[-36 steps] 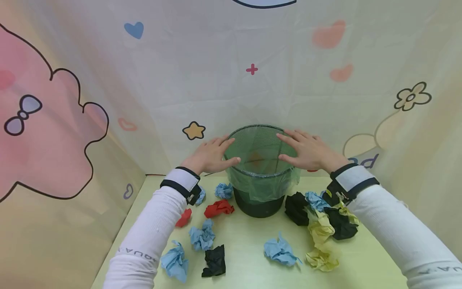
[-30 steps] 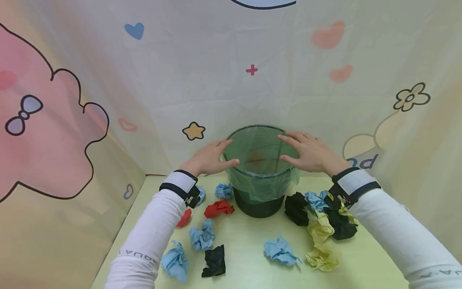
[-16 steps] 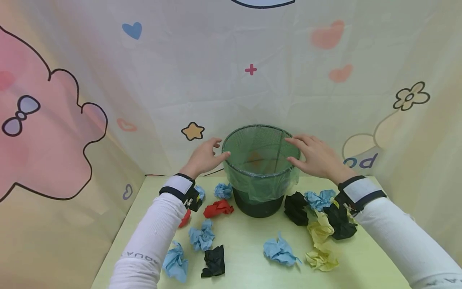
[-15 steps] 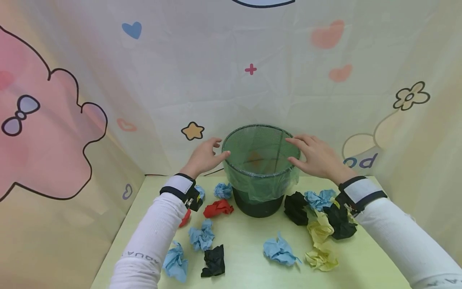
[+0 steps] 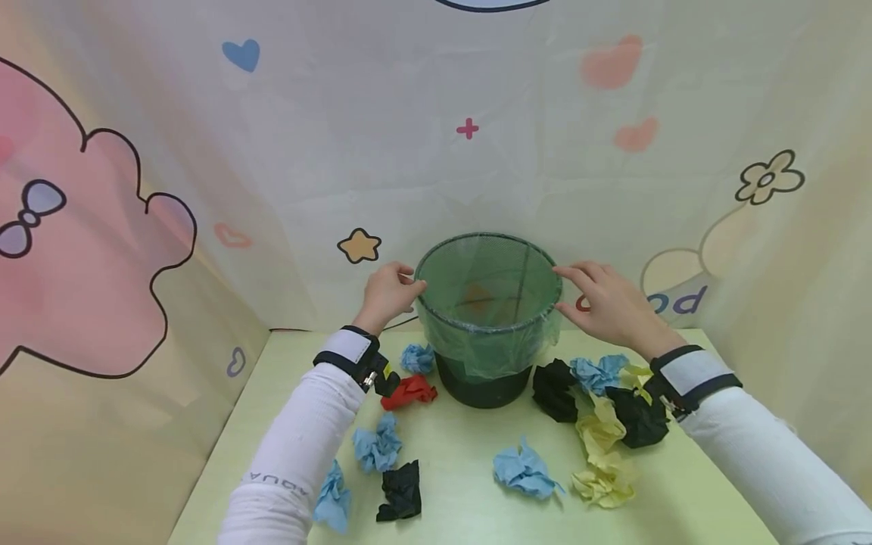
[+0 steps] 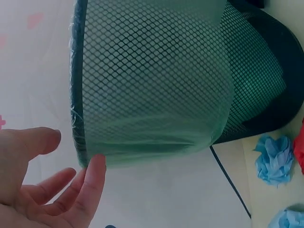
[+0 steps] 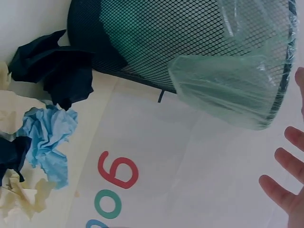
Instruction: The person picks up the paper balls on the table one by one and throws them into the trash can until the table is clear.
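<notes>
A black mesh bin [image 5: 485,397] stands at the back of the table. Its green plastic bag [image 5: 470,356] is folded over the rim and hangs down outside. My left hand [image 5: 386,297] is at the rim's left side. In the left wrist view a fingertip [image 6: 98,164] lies against the bag just below the rim, while the thumb [image 6: 45,140] stands apart from it. On the opposite side my right hand [image 5: 609,306] has its fingers spread beside the rim. The right wrist view shows those fingertips [image 7: 273,183] just off the bag, holding nothing.
Crumpled papers lie about the bin: red [image 5: 409,392], blue [image 5: 378,445] and black [image 5: 400,490] at left, blue [image 5: 524,471] in front, black [image 5: 555,390] and yellow [image 5: 606,481] at right. A printed curtain [image 5: 470,182] hangs close behind.
Both hands have drawn outward from over the rim, to the left and right sides of the bin. The left thumb and fingers are closer together now. Bin and papers stay put.
</notes>
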`<action>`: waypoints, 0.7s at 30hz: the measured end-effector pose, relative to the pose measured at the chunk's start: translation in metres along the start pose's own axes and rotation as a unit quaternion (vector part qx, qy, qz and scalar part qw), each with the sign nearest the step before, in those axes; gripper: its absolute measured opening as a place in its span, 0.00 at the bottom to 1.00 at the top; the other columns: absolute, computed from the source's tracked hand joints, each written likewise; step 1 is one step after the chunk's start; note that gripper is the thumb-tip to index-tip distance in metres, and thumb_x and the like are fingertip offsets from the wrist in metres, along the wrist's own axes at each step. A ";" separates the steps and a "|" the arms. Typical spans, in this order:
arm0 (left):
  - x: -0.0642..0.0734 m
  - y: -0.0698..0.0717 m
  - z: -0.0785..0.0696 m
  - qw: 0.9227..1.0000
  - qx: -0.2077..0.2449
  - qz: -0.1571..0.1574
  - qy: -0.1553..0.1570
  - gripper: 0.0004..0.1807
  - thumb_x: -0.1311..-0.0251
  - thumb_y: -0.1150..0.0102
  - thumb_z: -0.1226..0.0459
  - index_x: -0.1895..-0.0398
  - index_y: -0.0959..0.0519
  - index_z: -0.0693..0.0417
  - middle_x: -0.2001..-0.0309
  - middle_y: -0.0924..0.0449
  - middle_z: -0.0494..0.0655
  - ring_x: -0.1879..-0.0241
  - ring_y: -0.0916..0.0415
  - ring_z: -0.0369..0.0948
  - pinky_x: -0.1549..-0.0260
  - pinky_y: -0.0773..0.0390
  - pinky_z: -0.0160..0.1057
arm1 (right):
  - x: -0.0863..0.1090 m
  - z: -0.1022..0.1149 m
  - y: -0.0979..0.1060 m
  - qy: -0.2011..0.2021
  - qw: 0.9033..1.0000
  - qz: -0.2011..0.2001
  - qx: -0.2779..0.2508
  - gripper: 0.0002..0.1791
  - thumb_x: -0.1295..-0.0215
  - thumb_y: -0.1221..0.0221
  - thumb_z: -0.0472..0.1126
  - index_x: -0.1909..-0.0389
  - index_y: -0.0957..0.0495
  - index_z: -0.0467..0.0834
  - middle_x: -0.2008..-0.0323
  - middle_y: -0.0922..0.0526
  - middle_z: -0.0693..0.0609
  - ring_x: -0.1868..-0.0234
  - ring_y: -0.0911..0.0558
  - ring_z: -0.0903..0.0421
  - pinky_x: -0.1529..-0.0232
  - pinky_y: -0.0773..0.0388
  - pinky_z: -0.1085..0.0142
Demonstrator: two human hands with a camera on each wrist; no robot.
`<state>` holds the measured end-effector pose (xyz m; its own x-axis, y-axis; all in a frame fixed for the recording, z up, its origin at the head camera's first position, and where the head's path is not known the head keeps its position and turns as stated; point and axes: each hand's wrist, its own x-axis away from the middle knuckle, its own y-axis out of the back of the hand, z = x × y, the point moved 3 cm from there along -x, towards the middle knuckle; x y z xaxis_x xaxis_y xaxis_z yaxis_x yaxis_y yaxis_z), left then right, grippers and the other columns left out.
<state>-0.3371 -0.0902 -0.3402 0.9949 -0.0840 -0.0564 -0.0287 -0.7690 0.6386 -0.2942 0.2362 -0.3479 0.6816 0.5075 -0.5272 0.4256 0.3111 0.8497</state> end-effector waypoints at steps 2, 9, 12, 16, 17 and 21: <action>0.000 -0.001 -0.001 1.000 0.023 0.000 0.013 0.24 0.41 0.42 0.59 0.44 0.30 0.62 0.52 0.23 0.58 0.69 0.18 0.45 0.72 0.19 0.35 | 0.003 -0.001 0.000 -0.005 1.000 -0.005 -0.003 0.30 0.46 0.37 0.46 0.41 0.31 0.41 0.52 0.26 0.41 0.65 0.25 0.48 0.62 0.26 0.53; 0.001 -0.005 0.001 0.992 0.105 0.011 0.072 0.26 0.43 0.41 0.64 0.42 0.33 0.64 0.50 0.25 0.59 0.61 0.20 0.50 0.68 0.18 0.39 | 0.017 -0.002 -0.006 -0.021 1.000 -0.011 -0.004 0.30 0.46 0.37 0.46 0.43 0.30 0.41 0.56 0.25 0.42 0.59 0.26 0.45 0.59 0.27 0.52; 0.000 -0.008 0.003 0.988 0.128 0.019 0.087 0.26 0.42 0.41 0.65 0.42 0.34 0.63 0.50 0.25 0.58 0.62 0.20 0.49 0.66 0.18 0.39 | 0.025 -0.003 -0.008 -0.036 0.999 -0.007 -0.009 0.28 0.46 0.37 0.46 0.45 0.29 0.41 0.58 0.25 0.43 0.59 0.26 0.45 0.60 0.27 0.53; -0.002 -0.010 0.007 0.976 0.182 0.036 0.109 0.26 0.42 0.42 0.66 0.40 0.34 0.61 0.51 0.25 0.57 0.69 0.20 0.43 0.64 0.18 0.38 | 0.036 -0.003 -0.011 -0.049 0.999 -0.009 -0.007 0.26 0.47 0.36 0.47 0.49 0.28 0.41 0.58 0.25 0.44 0.60 0.25 0.46 0.66 0.25 0.54; -0.002 -0.011 0.008 0.972 0.198 0.039 0.116 0.26 0.41 0.42 0.66 0.40 0.34 0.61 0.51 0.25 0.57 0.71 0.21 0.41 0.64 0.19 0.38 | 0.040 -0.002 -0.013 -0.048 0.999 -0.009 -0.004 0.26 0.47 0.36 0.47 0.49 0.28 0.41 0.57 0.25 0.43 0.60 0.25 0.46 0.67 0.25 0.54; -0.004 -0.014 0.011 0.961 0.234 0.045 0.138 0.27 0.41 0.42 0.67 0.38 0.35 0.59 0.53 0.24 0.56 0.79 0.25 0.36 0.60 0.19 0.39 | 0.052 0.000 -0.020 -0.039 0.999 0.001 -0.001 0.25 0.48 0.35 0.48 0.51 0.28 0.40 0.57 0.25 0.43 0.60 0.24 0.45 0.67 0.24 0.53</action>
<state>-0.3413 -0.0857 -0.3576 0.9722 -0.0418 0.2305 -0.0921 -0.9729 0.2120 -0.2669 0.2565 -0.3920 0.7264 0.4435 -0.5250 0.4238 0.3122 0.8502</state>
